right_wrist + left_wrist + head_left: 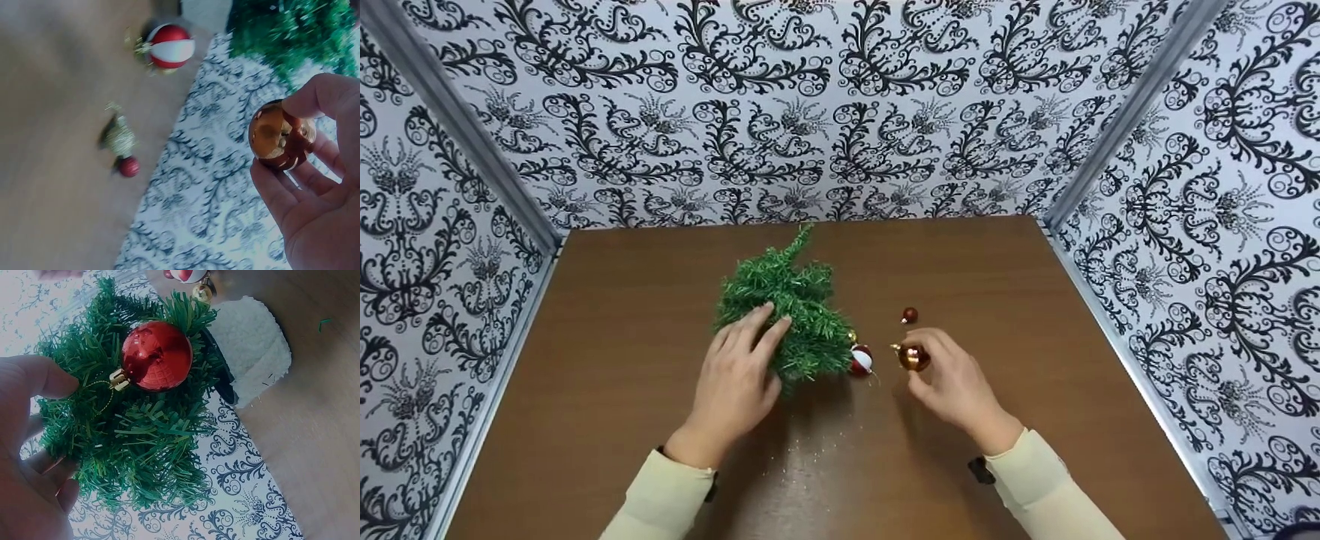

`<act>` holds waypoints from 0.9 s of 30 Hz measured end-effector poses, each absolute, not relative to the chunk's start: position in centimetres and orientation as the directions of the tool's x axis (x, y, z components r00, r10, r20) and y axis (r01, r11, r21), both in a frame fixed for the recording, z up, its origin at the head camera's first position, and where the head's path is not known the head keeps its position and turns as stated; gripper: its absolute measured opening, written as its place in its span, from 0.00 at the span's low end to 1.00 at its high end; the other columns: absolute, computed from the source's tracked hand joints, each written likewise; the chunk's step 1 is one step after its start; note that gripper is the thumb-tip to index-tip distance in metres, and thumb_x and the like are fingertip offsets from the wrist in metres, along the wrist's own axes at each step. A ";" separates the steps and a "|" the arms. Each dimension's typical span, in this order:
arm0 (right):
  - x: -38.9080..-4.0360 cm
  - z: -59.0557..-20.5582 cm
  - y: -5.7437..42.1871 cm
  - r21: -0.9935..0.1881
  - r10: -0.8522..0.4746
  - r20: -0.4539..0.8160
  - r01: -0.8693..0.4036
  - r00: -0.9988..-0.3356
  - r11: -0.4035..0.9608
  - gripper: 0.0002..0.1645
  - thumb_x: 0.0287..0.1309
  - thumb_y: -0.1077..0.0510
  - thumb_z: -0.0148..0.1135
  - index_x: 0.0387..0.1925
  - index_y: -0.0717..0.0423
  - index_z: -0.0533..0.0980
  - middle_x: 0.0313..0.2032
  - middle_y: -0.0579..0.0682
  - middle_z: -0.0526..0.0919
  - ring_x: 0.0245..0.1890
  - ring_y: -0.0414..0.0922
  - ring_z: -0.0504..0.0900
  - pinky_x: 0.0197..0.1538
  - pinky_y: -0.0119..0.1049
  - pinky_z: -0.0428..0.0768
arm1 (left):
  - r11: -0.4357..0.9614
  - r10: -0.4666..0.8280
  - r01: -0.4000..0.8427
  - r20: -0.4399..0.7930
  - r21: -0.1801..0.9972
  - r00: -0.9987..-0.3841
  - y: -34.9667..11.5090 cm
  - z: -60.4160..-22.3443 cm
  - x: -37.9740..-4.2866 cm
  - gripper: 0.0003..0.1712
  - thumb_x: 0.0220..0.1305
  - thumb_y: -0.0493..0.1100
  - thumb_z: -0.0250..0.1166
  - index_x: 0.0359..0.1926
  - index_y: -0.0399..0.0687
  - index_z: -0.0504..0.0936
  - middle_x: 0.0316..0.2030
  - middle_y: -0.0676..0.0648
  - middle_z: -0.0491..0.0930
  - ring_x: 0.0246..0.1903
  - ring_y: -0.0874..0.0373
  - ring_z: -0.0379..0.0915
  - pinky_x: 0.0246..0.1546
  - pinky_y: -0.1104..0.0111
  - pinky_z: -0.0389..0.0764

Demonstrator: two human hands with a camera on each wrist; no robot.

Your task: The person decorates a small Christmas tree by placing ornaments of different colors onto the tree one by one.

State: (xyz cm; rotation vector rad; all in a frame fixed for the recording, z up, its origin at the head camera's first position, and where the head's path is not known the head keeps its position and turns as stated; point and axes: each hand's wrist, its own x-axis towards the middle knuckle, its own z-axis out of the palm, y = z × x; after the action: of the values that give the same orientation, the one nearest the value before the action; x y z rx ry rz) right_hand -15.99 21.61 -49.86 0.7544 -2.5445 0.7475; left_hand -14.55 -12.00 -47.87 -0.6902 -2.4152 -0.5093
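Note:
A small artificial Christmas tree (784, 300) with green tinsel-like branches stands left of the table's middle, its white base (253, 349) showing in the left wrist view. My left hand (739, 367) holds its near left side, thumb and fingers among the branches. A shiny red bauble (157, 355) with a gold cap and thread loop lies against the branches, close to my left thumb. To the right of the tree, my right hand (956, 379) pinches a shiny copper-gold bauble (914, 357) between thumb and fingers. Its gold cap points toward the tree in the head view.
A red-and-white striped bauble (861, 361) lies beside the tree. Farther back is a small dark red ball (910, 315); the right wrist view shows a gold glittery piece (120, 138) touching it. Patterned walls with metal edges enclose the brown table (645, 277).

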 end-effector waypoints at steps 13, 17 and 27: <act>-14.3 -47.1 18.7 -0.357 -0.540 0.511 -0.737 -0.669 0.574 0.25 0.48 0.65 0.68 0.51 0.56 0.76 0.55 0.49 0.78 0.49 0.45 0.80 0.46 0.41 0.81 | 0.780 0.353 0.587 0.624 0.215 -0.697 -11.5 -47.8 -14.5 0.41 0.47 0.34 0.66 0.67 0.46 0.73 0.69 0.40 0.65 0.67 0.44 0.62 0.64 0.49 0.63; -13.8 -46.7 17.9 -0.334 -0.564 0.537 -0.772 -0.627 0.541 0.26 0.46 0.65 0.68 0.51 0.56 0.76 0.55 0.48 0.78 0.51 0.44 0.79 0.49 0.39 0.81 | 0.771 0.355 0.596 0.625 0.224 -0.695 -11.3 -47.8 -14.5 0.39 0.49 0.36 0.65 0.67 0.45 0.73 0.69 0.40 0.65 0.68 0.44 0.62 0.64 0.48 0.63; -12.9 -46.5 15.9 -0.365 -0.593 0.577 -0.826 -0.562 0.429 0.26 0.45 0.67 0.69 0.50 0.56 0.76 0.56 0.49 0.77 0.55 0.45 0.78 0.55 0.35 0.77 | 0.740 0.380 0.641 0.657 0.206 -0.651 -11.3 -47.9 -14.5 0.37 0.49 0.46 0.68 0.64 0.48 0.76 0.71 0.42 0.63 0.70 0.46 0.58 0.63 0.46 0.62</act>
State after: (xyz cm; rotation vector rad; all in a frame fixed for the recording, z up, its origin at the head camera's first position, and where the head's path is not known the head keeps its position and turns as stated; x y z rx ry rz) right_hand -12.88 15.89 -46.55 1.2123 -2.3259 0.8946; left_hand -14.48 -11.30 -47.87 -0.7671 -2.3404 -0.5722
